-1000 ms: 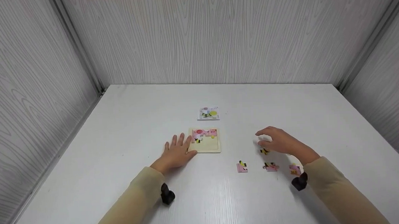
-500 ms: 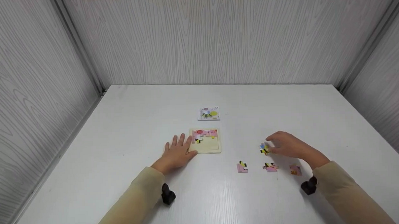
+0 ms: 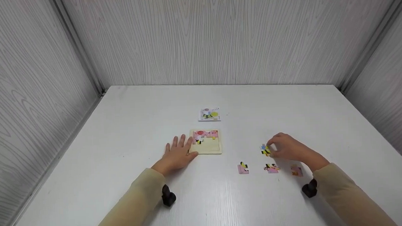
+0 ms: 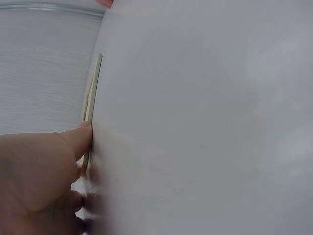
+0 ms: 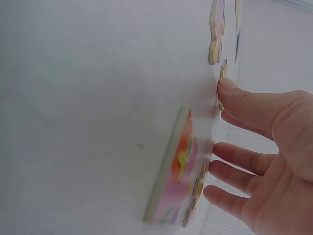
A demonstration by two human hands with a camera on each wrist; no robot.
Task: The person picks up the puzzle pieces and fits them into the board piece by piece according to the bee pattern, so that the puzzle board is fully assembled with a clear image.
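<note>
My left hand point(image 3: 176, 157) lies with fingers spread at the left side of a wooden puzzle board point(image 3: 207, 147), its thumb on the near left corner. Along the board's top and left, pink puzzle pieces point(image 3: 205, 134) are fitted; bare wood shows below them. To the right, my right hand point(image 3: 286, 148) pinches a yellow, black and blue puzzle piece point(image 3: 265, 151) by its right side, between thumb and forefinger. The right wrist view shows the thumb against this piece's edge point(image 5: 224, 68), the other fingers extended beside it.
Nearer me lie three pink pieces: a left one point(image 3: 243, 168), a middle one point(image 3: 272, 168) and a right one point(image 3: 296, 170). A picture card point(image 3: 209, 114) with a bee lies behind the board. Wood-grain panels point(image 3: 197, 38) wall the table's back and sides.
My right hand has moved right and down to the yellow, black and blue puzzle piece, and its thumb and forefinger have closed on it. The left hand stays in place.
</note>
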